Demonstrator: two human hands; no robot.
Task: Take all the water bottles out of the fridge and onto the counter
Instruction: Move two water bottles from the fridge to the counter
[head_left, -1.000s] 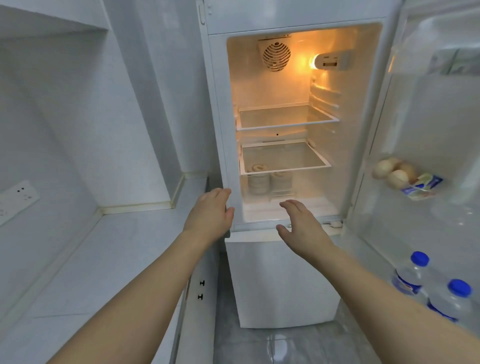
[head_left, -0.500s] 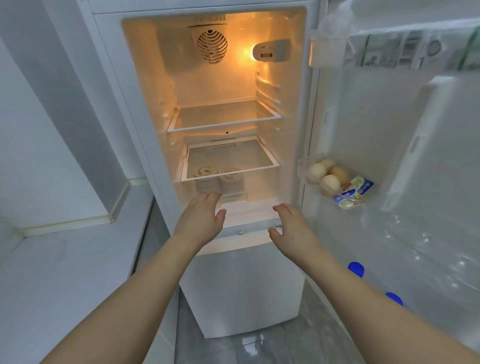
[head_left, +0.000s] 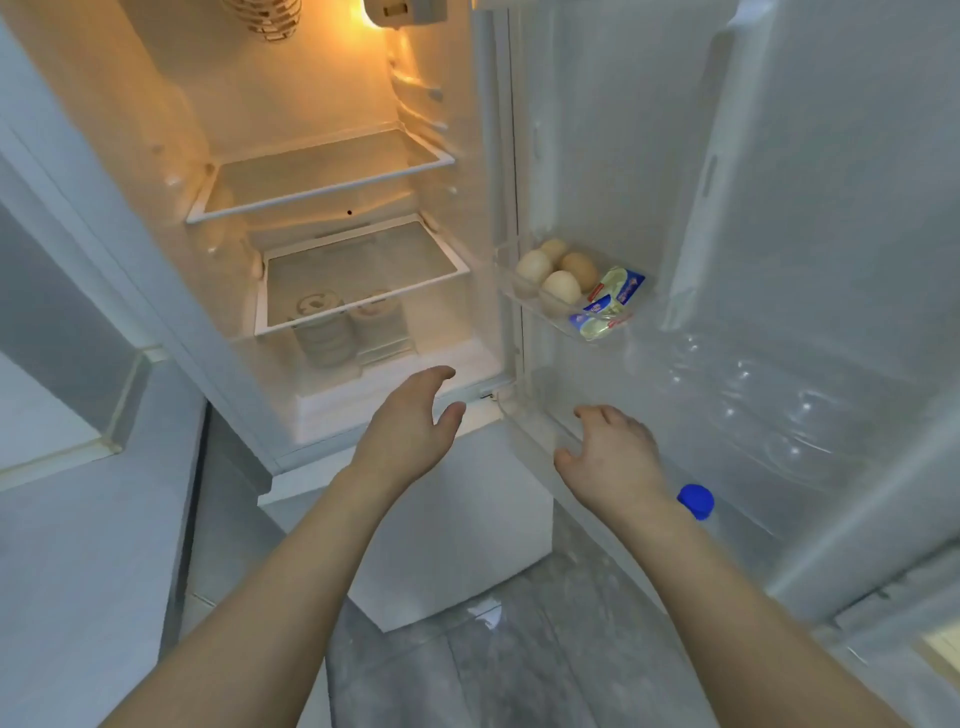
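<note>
The fridge (head_left: 332, 270) stands open, lit inside, with two bare glass shelves. A water bottle with a blue cap (head_left: 696, 501) sits low in the open door's bottom rack, mostly hidden behind my right forearm; only the cap shows. My right hand (head_left: 610, 457) hovers over that rack just left of the cap, fingers loosely spread, holding nothing. My left hand (head_left: 410, 421) is stretched out in front of the fridge's lower edge, fingers relaxed and empty.
The open door (head_left: 779, 260) fills the right side, with a small rack of eggs (head_left: 553, 270) and butter packs (head_left: 608, 306). Stacked round containers (head_left: 324, 332) sit under the lower shelf. A pale counter (head_left: 78, 545) lies at left, tiled floor below.
The view has swung right and down toward the door. My right hand has moved right, over the door's bottom rack near the blue cap. My left hand followed to the right.
</note>
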